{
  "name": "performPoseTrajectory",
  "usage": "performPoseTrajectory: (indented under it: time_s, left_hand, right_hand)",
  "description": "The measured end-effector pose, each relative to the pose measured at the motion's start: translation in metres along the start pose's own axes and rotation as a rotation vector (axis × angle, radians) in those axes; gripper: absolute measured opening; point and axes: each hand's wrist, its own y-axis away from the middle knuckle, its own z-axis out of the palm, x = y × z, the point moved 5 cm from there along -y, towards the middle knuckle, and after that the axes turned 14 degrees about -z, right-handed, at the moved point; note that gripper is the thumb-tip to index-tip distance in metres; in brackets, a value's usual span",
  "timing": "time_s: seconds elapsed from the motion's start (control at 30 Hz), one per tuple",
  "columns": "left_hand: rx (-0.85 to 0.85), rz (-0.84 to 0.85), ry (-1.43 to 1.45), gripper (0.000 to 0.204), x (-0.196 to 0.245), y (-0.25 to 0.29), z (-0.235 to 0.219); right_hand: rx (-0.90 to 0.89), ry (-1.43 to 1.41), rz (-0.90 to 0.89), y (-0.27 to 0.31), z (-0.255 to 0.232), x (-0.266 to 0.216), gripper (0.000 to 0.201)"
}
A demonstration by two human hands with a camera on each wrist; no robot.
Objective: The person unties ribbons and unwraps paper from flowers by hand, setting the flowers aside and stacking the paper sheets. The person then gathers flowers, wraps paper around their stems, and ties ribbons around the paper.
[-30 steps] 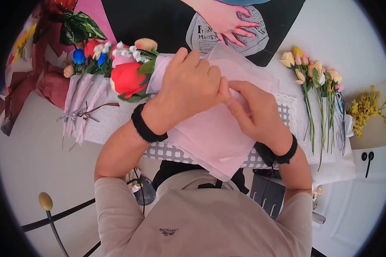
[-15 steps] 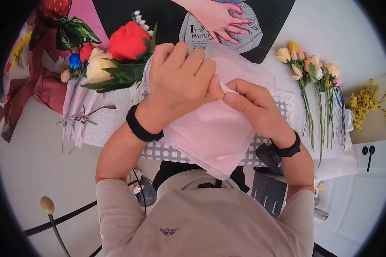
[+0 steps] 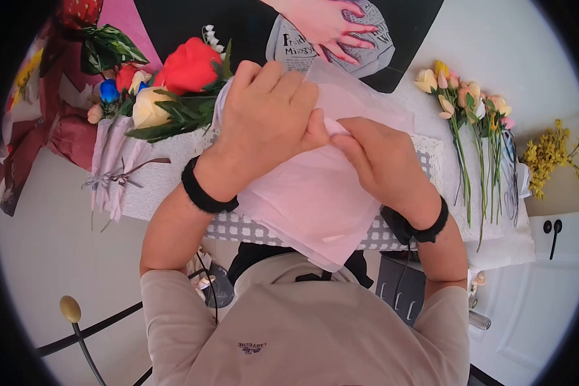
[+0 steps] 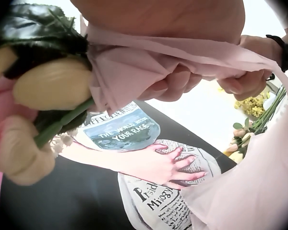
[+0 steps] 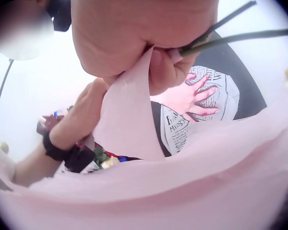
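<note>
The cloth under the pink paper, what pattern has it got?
The cloth has little white squares on grey; the head view shows it best.

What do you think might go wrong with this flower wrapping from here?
The thin pink paper, held by the left hand and right hand, might tear under a hard pull. The red rose juts out past the left hand and could slip if that grip loosens.

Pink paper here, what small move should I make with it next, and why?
I'd probably draw the paper snugly round the stems: your left hand grips it just below the flowers, your right hand pinches it near the stems, but a broad part hangs free.
</note>
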Motion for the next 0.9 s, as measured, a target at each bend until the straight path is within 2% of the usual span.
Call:
performPoseTrajectory:
  time_s: [0.07, 0.23, 0.43, 0.5, 0.53, 0.6, 0.63, 0.7, 0.9]
  left_hand:
    - [-0.046, -0.032, 0.025, 0.013, -0.004, 0.002, 0.0]
    - [-0.11, -0.095, 0.031, 0.01, -0.004, 0.002, 0.0]
    - [-0.142, -0.19, -0.024, 0.026, -0.007, 0.005, 0.006]
    - [-0.24, -0.309, 0.091, 0.03, -0.01, 0.006, 0.006]
    - [-0.241, -0.308, 0.093, 0.03, -0.007, 0.006, 0.002]
    - [-0.483, -0.577, 0.239, 0.03, -0.013, 0.008, 0.003]
    - [-0.487, -0.576, 0.24, 0.03, -0.012, 0.005, 0.0]
    - [-0.666, -0.692, 0.249, 0.033, -0.014, 0.008, 0.003]
    - [-0.824, -0.662, 0.269, 0.031, -0.02, 0.014, 0.008]
  right_hand:
    - [0.009, 0.302, -0.16, -0.003, -0.001, -0.009, 0.022]
    - [0.0, 0.456, -0.222, -0.002, 0.004, -0.013, 0.024]
    - [0.059, 0.552, -0.33, -0.006, 0.005, -0.016, 0.029]
    - [0.081, 0.559, -0.347, -0.005, 0.005, -0.018, 0.031]
    - [0.082, 0.558, -0.368, -0.005, 0.004, -0.02, 0.033]
    - [0.081, 0.557, -0.385, -0.004, 0.002, -0.022, 0.034]
    - [0.062, 0.558, -0.383, -0.004, 0.002, -0.023, 0.034]
    - [0.041, 0.556, -0.38, -0.002, 0.004, -0.023, 0.033]
    - [0.04, 0.506, -0.403, -0.003, 0.006, -0.025, 0.035]
